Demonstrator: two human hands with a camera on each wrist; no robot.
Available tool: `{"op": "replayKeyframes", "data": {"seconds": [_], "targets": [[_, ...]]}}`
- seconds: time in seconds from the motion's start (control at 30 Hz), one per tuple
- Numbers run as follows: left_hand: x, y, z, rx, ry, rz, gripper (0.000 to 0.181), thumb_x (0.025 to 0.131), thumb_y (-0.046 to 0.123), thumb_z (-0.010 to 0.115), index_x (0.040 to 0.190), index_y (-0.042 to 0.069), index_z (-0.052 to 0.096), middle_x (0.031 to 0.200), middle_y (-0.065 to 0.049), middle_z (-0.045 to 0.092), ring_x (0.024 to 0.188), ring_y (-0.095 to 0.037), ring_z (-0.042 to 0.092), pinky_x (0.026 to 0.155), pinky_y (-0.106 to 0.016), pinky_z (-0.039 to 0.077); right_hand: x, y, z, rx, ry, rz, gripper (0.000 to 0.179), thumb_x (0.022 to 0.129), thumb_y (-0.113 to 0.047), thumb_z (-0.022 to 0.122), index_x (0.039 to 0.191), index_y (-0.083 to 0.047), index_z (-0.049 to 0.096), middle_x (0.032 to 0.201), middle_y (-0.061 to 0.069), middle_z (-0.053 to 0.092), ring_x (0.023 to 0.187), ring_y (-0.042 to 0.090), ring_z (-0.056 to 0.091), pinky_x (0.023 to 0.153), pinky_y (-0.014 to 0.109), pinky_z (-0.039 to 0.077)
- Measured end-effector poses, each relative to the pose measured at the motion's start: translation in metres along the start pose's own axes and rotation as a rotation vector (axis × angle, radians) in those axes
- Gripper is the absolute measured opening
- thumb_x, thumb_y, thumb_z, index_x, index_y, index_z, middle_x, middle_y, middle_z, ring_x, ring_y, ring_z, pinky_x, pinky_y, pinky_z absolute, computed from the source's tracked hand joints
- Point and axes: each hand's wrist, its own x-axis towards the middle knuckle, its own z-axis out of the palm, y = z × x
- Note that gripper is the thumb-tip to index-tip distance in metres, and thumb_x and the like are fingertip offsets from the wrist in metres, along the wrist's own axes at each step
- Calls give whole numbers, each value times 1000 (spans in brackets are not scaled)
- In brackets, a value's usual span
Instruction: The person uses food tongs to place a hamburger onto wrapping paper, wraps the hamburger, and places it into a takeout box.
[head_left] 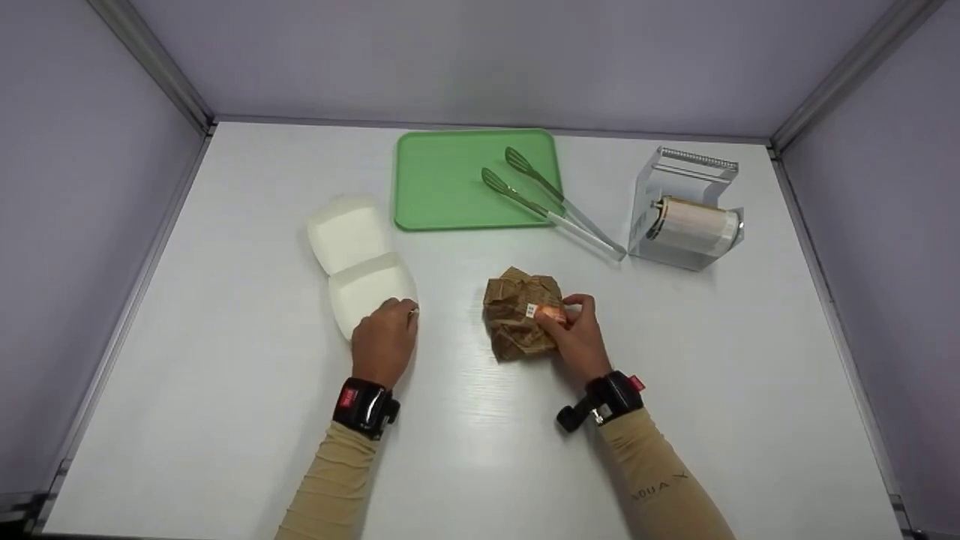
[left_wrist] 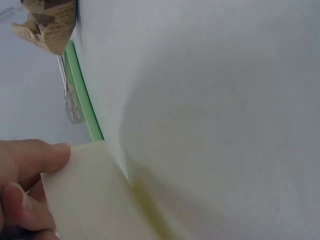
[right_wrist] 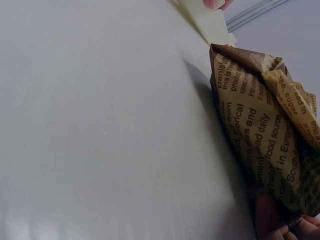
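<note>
My left hand [head_left: 385,341] pinches the near edge of a white clamshell takeaway box [head_left: 369,289], which lies open with its two halves spread on the table. In the left wrist view its fingers [left_wrist: 30,157] grip the pale wall of the box [left_wrist: 95,190]. My right hand [head_left: 581,341] holds the right side of a crumpled brown paper-wrapped package [head_left: 517,319] with an orange and white sticker. Its thumb lies by the sticker. Printed lettering covers the package [right_wrist: 260,130] in the right wrist view, where fingers [right_wrist: 267,215] show under its lower end.
A green tray [head_left: 450,184] lies at the back of the white table [head_left: 480,450]. Metal tongs [head_left: 570,217] rest partly on the tray, their joined end on the table. At the right stands a clear dispenser [head_left: 667,251] with a roll [head_left: 694,225] in it.
</note>
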Motion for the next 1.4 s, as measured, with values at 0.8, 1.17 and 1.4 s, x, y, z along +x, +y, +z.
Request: {"op": "replayKeyframes", "data": {"seconds": [0.8, 1.17, 1.4], "targets": [[-16, 48, 28, 43, -5, 292, 10, 94, 15, 71, 98, 12, 80, 91, -3, 74, 58, -22, 70, 49, -34, 56, -4, 0, 0, 8, -9, -7, 51, 95, -26, 73, 128, -8, 38, 104, 21, 71, 77, 10, 65, 69, 22, 49], [-17, 54, 25, -69, -52, 255, 37, 93, 13, 72, 129, 15, 66, 111, -3, 66, 63, -14, 62, 51, -28, 51, -4, 0, 0, 14, -5, -18, 51, 95, -26, 73, 127, -8, 38, 103, 20, 72, 75, 9, 65, 69, 22, 49], [-34, 69, 29, 33, 26, 315, 26, 94, 25, 71, 117, 13, 68, 88, -2, 75, 57, -17, 65, 47, -33, 51, -4, 2, -1, 31, 6, -29, 53, 94, -25, 74, 127, -8, 37, 104, 21, 71, 75, 8, 64, 67, 21, 48]]}}
